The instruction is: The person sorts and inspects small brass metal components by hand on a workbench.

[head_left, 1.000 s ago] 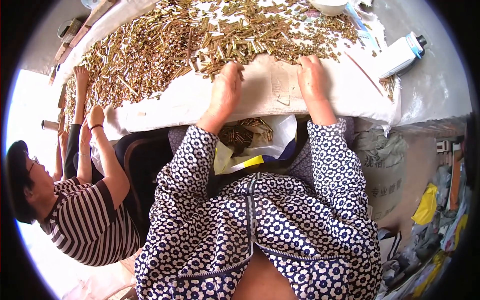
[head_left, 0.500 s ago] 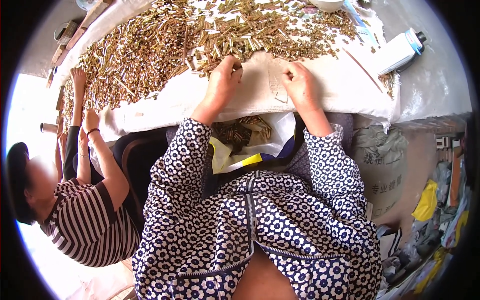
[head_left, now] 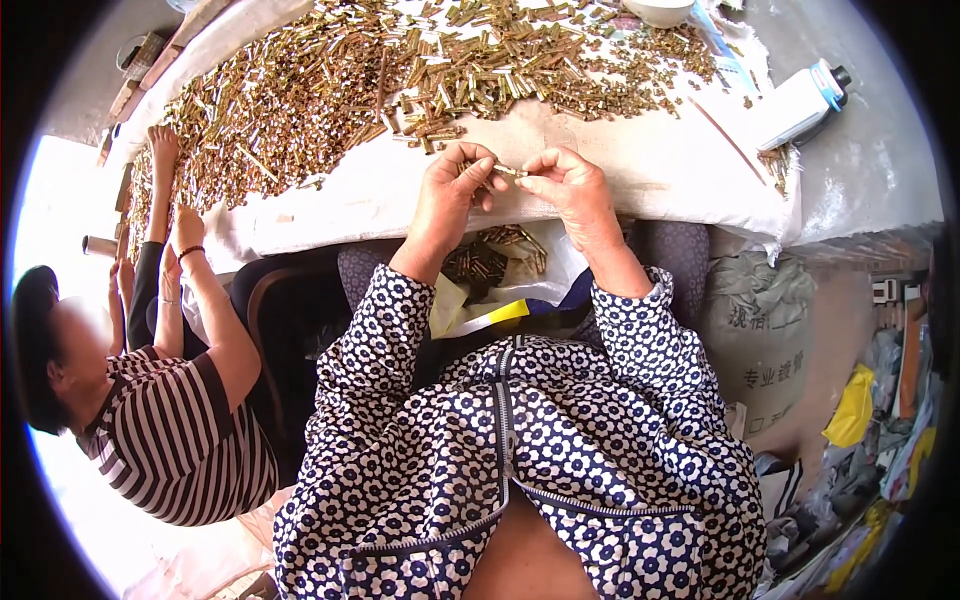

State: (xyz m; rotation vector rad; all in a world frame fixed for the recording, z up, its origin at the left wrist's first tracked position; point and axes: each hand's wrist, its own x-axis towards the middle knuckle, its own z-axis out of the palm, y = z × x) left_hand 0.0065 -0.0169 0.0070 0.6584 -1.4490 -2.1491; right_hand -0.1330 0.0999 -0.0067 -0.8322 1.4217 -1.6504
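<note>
My left hand [head_left: 446, 197] is closed, with a small brass-coloured metal tube [head_left: 511, 172] sticking out between thumb and fingers. Another brassy piece seems to show inside its curled fingers. At the tube's other end, my right hand [head_left: 580, 196] pinches with thumb and forefinger; whether it holds a separate small part there is too small to tell. Both hands are over the near edge of a cloth-covered table [head_left: 690, 190]. Beyond them spreads a heap of brass-coloured tubes and small fittings [head_left: 480, 80]. Below my wrists, an open plastic bag [head_left: 565, 262] contains more tubes [head_left: 478, 262].
At the left, a person in a striped top [head_left: 180, 430] reaches toward the heap. A white bottle [head_left: 800, 105] lies at the table's right, near a thin stick [head_left: 725, 138]. A white bowl [head_left: 660, 12] sits at the back. A sack [head_left: 765, 340] stands right of my lap.
Both hands have drawn nearer to me and come together; my right hand moved left. The metal tube now shows between them. The other person's hands shifted slightly.
</note>
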